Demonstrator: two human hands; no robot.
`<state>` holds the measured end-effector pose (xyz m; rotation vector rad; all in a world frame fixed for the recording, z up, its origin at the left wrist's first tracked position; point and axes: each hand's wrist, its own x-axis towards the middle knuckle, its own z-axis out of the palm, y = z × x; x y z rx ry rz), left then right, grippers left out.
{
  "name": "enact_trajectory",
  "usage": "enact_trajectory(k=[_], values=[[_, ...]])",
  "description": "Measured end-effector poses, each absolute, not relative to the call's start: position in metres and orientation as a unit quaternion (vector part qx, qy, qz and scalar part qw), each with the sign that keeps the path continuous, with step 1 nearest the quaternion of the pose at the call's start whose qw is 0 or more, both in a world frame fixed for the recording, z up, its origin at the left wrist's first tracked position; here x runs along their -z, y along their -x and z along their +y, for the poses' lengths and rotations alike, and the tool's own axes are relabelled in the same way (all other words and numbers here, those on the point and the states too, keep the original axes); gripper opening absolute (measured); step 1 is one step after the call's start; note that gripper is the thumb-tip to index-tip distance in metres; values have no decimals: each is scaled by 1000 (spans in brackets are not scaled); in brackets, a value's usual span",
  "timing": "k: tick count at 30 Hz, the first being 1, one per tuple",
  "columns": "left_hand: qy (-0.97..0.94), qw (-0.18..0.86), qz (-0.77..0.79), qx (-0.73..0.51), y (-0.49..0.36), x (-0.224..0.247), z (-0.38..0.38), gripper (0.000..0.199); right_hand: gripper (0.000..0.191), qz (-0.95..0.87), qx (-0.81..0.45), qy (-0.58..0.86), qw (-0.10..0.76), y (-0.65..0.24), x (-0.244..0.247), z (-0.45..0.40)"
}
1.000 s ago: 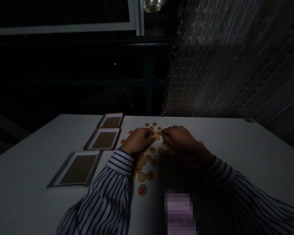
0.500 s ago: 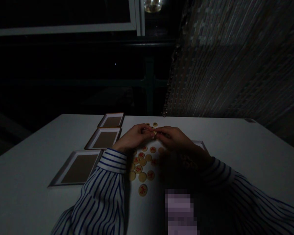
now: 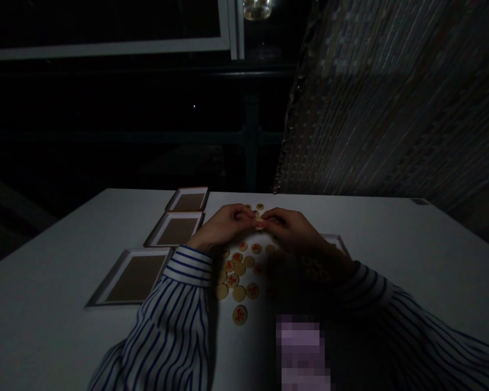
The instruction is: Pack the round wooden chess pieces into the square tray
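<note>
My left hand point(image 3: 227, 227) and my right hand point(image 3: 292, 228) meet over the middle of the white table. Between their fingertips they pinch one round Chinese chess piece point(image 3: 259, 224) with a red mark. Just beyond the fingers lies a piece with a dark mark point(image 3: 260, 206), and others there are partly hidden. Nearer to me, between my forearms, several pale wooden pieces are scattered, such as a red-marked piece point(image 3: 240, 315) and a plain-faced piece point(image 3: 239, 294). Some more sit in shadow beneath my right forearm.
Three shallow trays stand in a row on the left: a large tray point(image 3: 134, 279), a middle tray point(image 3: 175, 232) and a far tray point(image 3: 188, 202). Another tray point(image 3: 337, 239) is partly hidden behind my right wrist. A bead curtain point(image 3: 350, 108) hangs beyond the table point(image 3: 411, 260).
The held piece now shows its red-marked face between my fingertips, where before it was mostly covered. My hands stay in nearly the same place, and the view has shifted slightly.
</note>
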<state>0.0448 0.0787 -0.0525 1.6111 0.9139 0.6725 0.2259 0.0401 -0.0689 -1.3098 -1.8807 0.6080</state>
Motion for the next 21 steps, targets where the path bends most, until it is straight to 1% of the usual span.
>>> enact_trajectory(k=[3,8,12,14,17,19,21], values=[[-696,532,384,-291,-44,56,82,28,31,-757,-195,506,364,-223,68,38],[-706,529,382,-275,-43,58,82,31,28,-826,-97,466,302,-221,65,35],[-724,507,392,-254,-42,59,83,28,27,-839,-62,475,258,-221,65,38],[-748,452,412,-257,-39,61,88,25,27,-835,-54,496,231,-223,66,40],[-785,290,475,-274,-31,61,95,17,30,-836,-31,521,168,-226,66,44],[-796,204,511,-251,-25,58,97,18,31,-844,-8,523,122,-227,67,47],[-795,163,540,-223,-21,54,97,22,31,-851,5,519,79,-227,67,50]])
